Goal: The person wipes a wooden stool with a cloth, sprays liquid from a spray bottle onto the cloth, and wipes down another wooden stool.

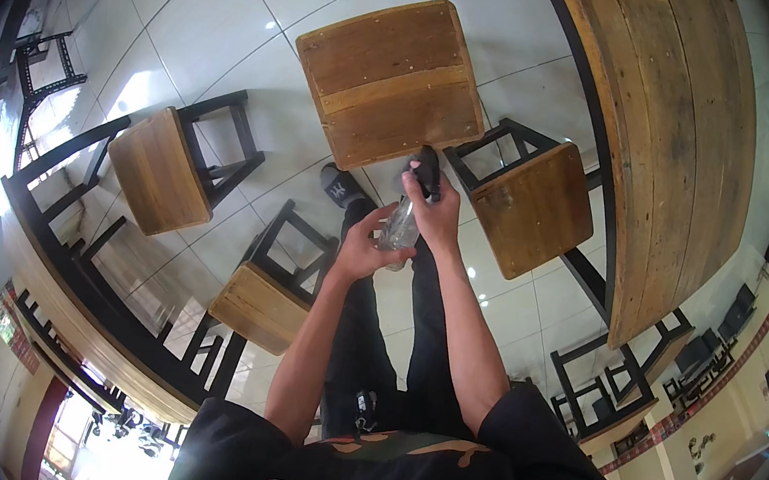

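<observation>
A clear spray bottle (400, 231) with a black spray head is held in front of my legs. My left hand (364, 243) grips the lower end of its transparent body, thumb on one side and fingers on the other. Around the neck and the black head closes my right hand (435, 210). Whether there is liquid inside, I cannot tell. Just beyond the bottle stands a wooden stool with a square plank seat (393, 83); neither hand touches it.
Wooden stools with black frames stand at the right (535, 212), the left (162, 173) and the near left (261, 308). A long plank table (678, 132) runs along the right. Another table (93, 326) curves along the left. Pale floor tiles (190, 7) lie beneath.
</observation>
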Demonstrator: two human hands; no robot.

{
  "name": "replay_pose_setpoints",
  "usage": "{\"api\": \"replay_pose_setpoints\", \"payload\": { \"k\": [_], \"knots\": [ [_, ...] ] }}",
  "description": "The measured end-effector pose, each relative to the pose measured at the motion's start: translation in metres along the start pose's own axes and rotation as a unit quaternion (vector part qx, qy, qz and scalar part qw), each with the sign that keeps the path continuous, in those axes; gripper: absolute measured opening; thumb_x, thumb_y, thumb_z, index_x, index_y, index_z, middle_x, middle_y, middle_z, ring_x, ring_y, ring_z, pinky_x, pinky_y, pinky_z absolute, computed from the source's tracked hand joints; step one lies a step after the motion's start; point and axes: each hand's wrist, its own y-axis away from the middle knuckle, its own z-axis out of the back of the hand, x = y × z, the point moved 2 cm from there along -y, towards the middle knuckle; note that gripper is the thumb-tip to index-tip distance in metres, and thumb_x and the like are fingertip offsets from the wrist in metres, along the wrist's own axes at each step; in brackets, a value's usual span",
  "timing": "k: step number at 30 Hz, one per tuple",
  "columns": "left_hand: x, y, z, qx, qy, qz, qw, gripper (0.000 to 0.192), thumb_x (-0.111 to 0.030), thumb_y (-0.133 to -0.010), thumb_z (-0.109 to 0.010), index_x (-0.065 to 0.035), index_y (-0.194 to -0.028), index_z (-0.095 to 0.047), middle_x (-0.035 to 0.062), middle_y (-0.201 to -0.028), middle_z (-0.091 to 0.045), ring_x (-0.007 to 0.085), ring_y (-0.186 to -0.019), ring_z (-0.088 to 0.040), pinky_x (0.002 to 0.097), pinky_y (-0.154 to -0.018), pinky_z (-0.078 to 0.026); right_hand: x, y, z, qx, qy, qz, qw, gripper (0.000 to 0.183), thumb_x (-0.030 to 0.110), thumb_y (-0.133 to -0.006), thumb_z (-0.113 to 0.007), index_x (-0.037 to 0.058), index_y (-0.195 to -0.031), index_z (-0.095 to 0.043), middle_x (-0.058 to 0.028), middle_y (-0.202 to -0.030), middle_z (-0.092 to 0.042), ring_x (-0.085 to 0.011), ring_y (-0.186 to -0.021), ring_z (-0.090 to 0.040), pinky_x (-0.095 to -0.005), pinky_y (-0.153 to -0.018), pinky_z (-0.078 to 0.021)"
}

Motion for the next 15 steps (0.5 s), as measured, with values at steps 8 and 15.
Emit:
{"api": "replay_pose_setpoints", "payload": {
  "k": [8,15],
  "knots": [
    [0.013,0.023,-0.019,-0.082,0.086,0.007,0.993,0.109,-0.033,-0.070,-0.103,-0.0034,-0.161,-0.051,0.0171,-0.145,-0.066,0.0309,-0.134,-0.066,0.0483,-0.102,-0.062,-0.010,0.007,-0.004,0.090,0.031,0.013,0.995,0.030,0.029,-0.093,-0.090,0.0026,-0.098,-0.076,-0.0078,-0.089,-0.077,-0.0164,-0.084,-0.072,-0.0340,-0.080,-0.0554],
    [-0.012,0.012,0.012,-0.140,-0.087,-0.058,0.985,0.109,-0.029,-0.069,-0.104,-0.0032,-0.160,-0.050,0.0150,-0.150,-0.064,0.0317,-0.138,-0.063,0.0518,-0.112,-0.056,-0.003,0.007,0.005,0.154,0.106,0.018,0.982,0.045,0.033,-0.093,-0.090,0.0000,-0.120,-0.075,-0.0090,-0.102,-0.079,-0.0162,-0.096,-0.074,-0.0347,-0.090,-0.0577]
  ]
}}
